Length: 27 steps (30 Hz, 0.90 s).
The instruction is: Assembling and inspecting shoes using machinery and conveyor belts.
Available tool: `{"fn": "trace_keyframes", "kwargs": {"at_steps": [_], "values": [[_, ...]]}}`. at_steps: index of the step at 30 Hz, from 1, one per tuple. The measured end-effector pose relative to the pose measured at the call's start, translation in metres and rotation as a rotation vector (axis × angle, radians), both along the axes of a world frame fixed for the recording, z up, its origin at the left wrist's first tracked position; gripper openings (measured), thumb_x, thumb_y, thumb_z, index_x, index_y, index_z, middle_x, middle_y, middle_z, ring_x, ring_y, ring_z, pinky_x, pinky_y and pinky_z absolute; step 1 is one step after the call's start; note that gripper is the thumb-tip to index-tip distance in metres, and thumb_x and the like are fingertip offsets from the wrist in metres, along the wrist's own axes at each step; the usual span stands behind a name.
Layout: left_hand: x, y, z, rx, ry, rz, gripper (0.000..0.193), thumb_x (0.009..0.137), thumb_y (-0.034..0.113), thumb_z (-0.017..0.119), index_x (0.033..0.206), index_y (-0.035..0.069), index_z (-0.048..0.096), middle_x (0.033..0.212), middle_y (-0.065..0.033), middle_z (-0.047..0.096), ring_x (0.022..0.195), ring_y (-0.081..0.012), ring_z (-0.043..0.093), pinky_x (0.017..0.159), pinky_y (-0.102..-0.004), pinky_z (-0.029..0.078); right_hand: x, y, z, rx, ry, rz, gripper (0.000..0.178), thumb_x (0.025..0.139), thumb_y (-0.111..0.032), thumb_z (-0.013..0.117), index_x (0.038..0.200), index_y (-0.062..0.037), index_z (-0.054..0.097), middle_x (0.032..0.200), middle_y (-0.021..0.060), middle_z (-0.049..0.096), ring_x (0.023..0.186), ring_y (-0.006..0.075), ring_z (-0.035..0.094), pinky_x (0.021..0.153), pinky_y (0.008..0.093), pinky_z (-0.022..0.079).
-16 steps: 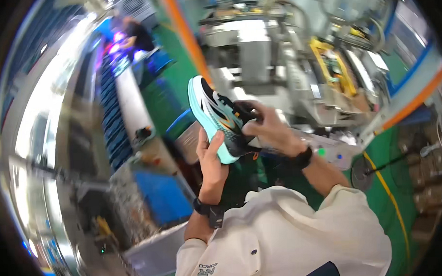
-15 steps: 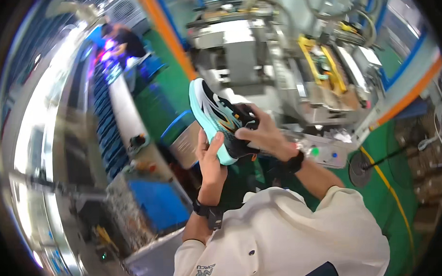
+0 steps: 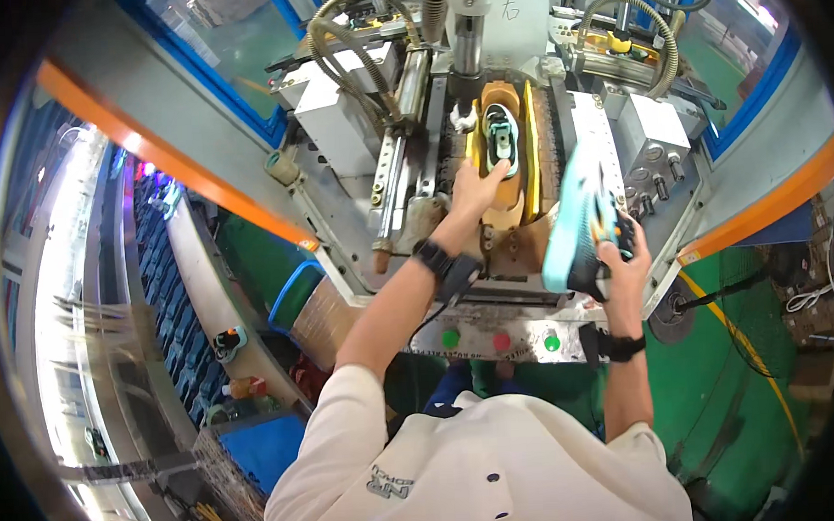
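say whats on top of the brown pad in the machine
A shoe lies on the brown pad, the left hand at its near end. The shoe hides the pad beneath.

- Two hands (image 3: 474, 194) are working.
- Two shoes (image 3: 501, 144) are meeting the hands; a third shoe (image 3: 229, 343) is resting at left.
- Two green buttons (image 3: 451, 338) are showing.
- One red button (image 3: 502, 341) is sitting between them.
- Two orange beams (image 3: 184, 175) are slanting.

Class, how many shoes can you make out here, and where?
3: a mint-soled shoe in the right hand, another shoe in the machine by the left hand, a third shoe on the pale ledge at left. Others may be hidden or blurred.
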<state>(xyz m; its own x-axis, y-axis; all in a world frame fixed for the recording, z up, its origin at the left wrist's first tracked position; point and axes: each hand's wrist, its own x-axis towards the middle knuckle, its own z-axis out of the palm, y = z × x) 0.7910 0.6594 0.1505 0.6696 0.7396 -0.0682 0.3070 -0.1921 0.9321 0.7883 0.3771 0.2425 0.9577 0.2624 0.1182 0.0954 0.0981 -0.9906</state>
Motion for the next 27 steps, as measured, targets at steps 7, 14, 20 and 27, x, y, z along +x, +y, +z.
{"fn": "trace_keyframes", "kwargs": {"at_steps": [7, 14, 20, 27], "values": [[0.109, 0.017, -0.018, 0.164, 0.356, -0.017, 0.083, 0.074, 0.026, 0.072, 0.136, -0.010, 0.032, 0.133, -0.0331, 0.045, 0.118, -0.0411, 0.053, 0.101, -0.0442, 0.043, 0.012, -0.042, 0.009, -0.170, -0.023, -0.356, 0.044, 0.075, -0.006, 0.066, 0.117, 0.0024, 0.056, 0.102, 0.0046, 0.060, 0.086, 0.0122, 0.058, 0.079, 0.0252, 0.048], [0.028, 0.034, 0.029, -0.837, -0.073, -0.152, 0.040, 0.078, 0.018, 0.072, 0.109, -0.003, 0.059, 0.101, -0.0139, 0.067, 0.086, -0.0245, 0.067, 0.080, -0.0496, 0.051, 0.126, 0.018, 0.038, -0.515, -0.205, -0.204, 0.045, 0.073, -0.016, 0.071, 0.111, 0.0045, 0.060, 0.089, 0.0099, 0.066, 0.077, 0.0120, 0.060, 0.071, 0.0277, 0.049], [-0.156, 0.017, 0.096, -0.926, -0.105, -0.186, 0.036, 0.083, 0.013, 0.070, 0.114, 0.000, 0.058, 0.100, -0.0058, 0.065, 0.087, -0.0147, 0.065, 0.071, -0.0283, 0.055, 0.182, 0.181, 0.034, -0.953, -0.105, 0.208, 0.050, 0.061, -0.034, 0.079, 0.082, 0.0090, 0.065, 0.088, 0.0207, 0.069, 0.081, 0.0259, 0.068, 0.070, 0.0365, 0.053], [-0.365, 0.003, 0.104, -0.869, -0.338, 0.286, 0.053, 0.082, 0.005, 0.066, 0.130, -0.005, 0.047, 0.112, -0.0093, 0.061, 0.098, -0.0185, 0.063, 0.086, -0.0316, 0.052, 0.173, 0.285, -0.043, -1.148, -0.402, -0.007, 0.037, 0.070, -0.021, 0.067, 0.097, 0.0039, 0.067, 0.103, 0.0247, 0.067, 0.097, 0.0390, 0.066, 0.085, 0.0438, 0.053]]}}
